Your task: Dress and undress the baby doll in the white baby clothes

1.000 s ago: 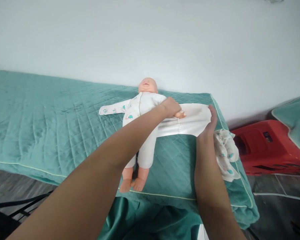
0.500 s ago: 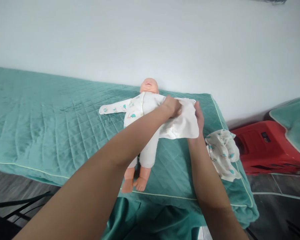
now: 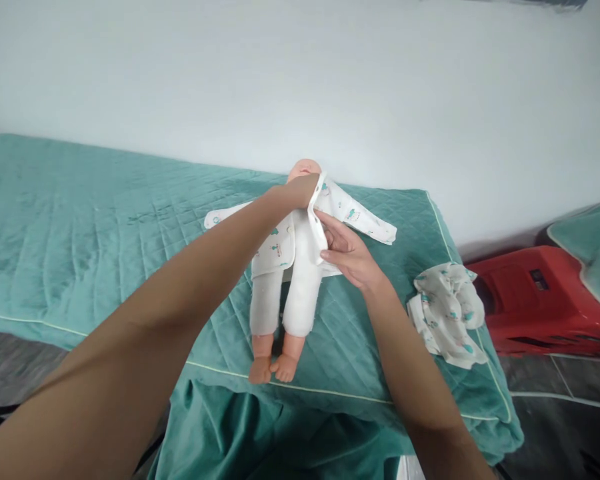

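Observation:
A baby doll [image 3: 296, 308] lies on its back on the green quilted bed cover [image 3: 105, 247], feet toward me. It wears a white printed baby shirt [image 3: 353, 212], with both sleeves spread to the sides. The shirt's right front flap is raised on edge across the doll's chest. My left hand [image 3: 304, 190] is at the flap's upper edge by the doll's neck, its fingers hidden behind the cloth. My right hand [image 3: 347, 250] pinches the flap's lower edge between thumb and fingers. The doll's face is partly covered by my left wrist.
A crumpled piece of printed baby clothing [image 3: 447, 313] lies near the bed's right edge. Beyond it stands a red plastic object [image 3: 545, 300] beside a green cushion [image 3: 593, 247]. A white wall [image 3: 230, 80] runs behind the bed.
The shirt's right side, spread out inside up, is now turned over toward the doll's chest, and its right sleeve shows. Both hands have moved left with the flap.

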`<state>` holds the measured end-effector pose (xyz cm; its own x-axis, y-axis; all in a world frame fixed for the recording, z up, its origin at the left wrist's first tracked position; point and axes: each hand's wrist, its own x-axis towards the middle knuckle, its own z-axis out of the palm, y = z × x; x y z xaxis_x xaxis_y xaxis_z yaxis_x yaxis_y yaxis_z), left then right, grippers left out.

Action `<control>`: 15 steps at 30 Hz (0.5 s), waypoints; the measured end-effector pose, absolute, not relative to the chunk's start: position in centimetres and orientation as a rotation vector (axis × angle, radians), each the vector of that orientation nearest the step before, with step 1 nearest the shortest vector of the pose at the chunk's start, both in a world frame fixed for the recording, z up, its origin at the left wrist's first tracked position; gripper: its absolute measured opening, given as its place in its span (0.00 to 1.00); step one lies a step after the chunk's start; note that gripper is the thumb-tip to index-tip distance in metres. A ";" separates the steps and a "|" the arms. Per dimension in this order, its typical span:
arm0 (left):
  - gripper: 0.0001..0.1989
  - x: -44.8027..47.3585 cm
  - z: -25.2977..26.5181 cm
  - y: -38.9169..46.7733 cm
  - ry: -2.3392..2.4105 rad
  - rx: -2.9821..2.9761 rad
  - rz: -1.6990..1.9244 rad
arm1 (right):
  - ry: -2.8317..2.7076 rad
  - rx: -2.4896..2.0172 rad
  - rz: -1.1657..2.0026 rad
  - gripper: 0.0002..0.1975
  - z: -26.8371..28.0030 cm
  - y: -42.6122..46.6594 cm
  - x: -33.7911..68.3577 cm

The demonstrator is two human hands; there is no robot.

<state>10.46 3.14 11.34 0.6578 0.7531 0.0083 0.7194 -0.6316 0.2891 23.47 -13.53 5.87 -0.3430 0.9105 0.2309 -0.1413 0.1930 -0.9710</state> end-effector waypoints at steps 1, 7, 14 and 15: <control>0.10 10.0 11.5 3.2 1.195 2.608 0.206 | -1.515 -0.780 1.362 0.43 5.8 -13.5 23.4; 0.23 8.9 12.1 2.3 1.199 2.364 0.510 | -1.640 -0.780 1.323 0.32 5.7 -13.9 23.0; 0.22 9.1 11.9 1.4 1.294 2.498 0.455 | -1.697 -0.671 1.393 0.23 5.8 -14.2 23.7; 0.21 9.1 12.0 1.2 1.325 2.494 0.457 | -1.682 -0.674 1.406 0.22 5.9 -14.2 23.7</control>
<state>9.05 1.18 11.99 0.5293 0.8359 0.1450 0.7475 -0.5404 0.3864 23.69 -14.18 5.91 -0.5179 0.8178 0.2509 -0.1016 0.2325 -0.9673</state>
